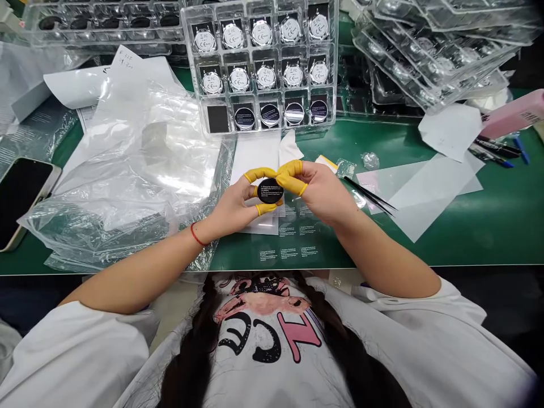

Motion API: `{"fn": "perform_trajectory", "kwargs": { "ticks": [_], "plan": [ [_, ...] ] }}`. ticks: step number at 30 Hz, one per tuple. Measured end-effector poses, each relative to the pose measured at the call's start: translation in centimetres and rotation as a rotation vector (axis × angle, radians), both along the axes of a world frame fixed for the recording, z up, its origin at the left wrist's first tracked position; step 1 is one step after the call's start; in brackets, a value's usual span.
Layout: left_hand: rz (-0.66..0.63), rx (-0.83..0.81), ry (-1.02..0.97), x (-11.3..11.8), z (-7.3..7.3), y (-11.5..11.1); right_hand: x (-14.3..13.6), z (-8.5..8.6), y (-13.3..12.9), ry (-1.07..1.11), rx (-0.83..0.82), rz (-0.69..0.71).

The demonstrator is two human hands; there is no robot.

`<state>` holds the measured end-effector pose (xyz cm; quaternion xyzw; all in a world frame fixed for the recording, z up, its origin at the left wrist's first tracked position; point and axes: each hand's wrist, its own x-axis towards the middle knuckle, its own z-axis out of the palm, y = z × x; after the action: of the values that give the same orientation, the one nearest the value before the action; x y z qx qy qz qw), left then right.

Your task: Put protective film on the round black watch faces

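Note:
My left hand [232, 208], with yellow finger cots on it, holds a round black watch case [271, 192] by its edge. White printed text on the watch faces up. My right hand [325, 190], also in yellow finger cots, has thumb and forefinger pinched together at the watch's upper right edge; whatever lies between those fingertips is hidden. Beneath and in front of the hands lies a clear sheet of white text labels [289, 253]. Beyond them stands a clear plastic tray [334, 68] of round watches, the near row showing black printed faces and one compartment without a watch.
Crumpled plastic bags [127, 187] and a phone [29, 195] lie on the left. Black tweezers [369, 196] and translucent sheets [419, 198] are on the right. Stacked trays [442, 56], a pink bottle [514, 115] and pens [497, 148] sit farther back on the green mat [365, 249].

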<state>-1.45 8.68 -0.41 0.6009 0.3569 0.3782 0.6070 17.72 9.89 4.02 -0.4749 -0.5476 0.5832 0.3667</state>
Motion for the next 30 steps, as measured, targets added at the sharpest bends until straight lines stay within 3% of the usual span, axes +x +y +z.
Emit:
{"fn": "perform_trajectory", "kwargs": {
  "ticks": [17, 30],
  "plan": [
    [-0.002, 0.001, 0.009, 0.03, 0.49, -0.15, -0.20, 0.01, -0.44, -0.128, 0.181, -0.034],
    [-0.008, -0.019, -0.002, -0.02, 0.56, -0.12, -0.16, 0.04, -0.48, -0.172, 0.214, -0.032]
  ]
}}
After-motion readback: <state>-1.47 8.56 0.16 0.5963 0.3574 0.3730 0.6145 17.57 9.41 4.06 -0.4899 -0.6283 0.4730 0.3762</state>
